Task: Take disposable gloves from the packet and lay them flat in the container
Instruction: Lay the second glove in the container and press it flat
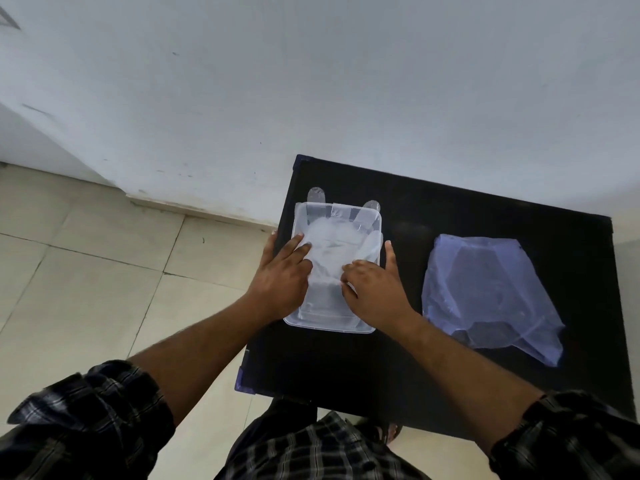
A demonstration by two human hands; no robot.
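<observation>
A clear rectangular plastic container (329, 323) sits on the left part of a black table (398, 358). Thin see-through disposable gloves (329, 237) lie inside it, and two glove fingertips stick out over its far rim. My left hand (282, 271) rests on the container's left side with its fingers spread flat on the gloves. My right hand (372, 282) presses the gloves from the right, fingers curled down, thumb along the right rim. The bluish translucent packet (485, 292) lies crumpled to the right, apart from both hands.
The black table stands against a pale wall (311, 81). Beige floor tiles (86, 265) lie to its left. My checked sleeves and shirt fill the bottom of the view. Bare black table surface shows between the container and the packet and toward me.
</observation>
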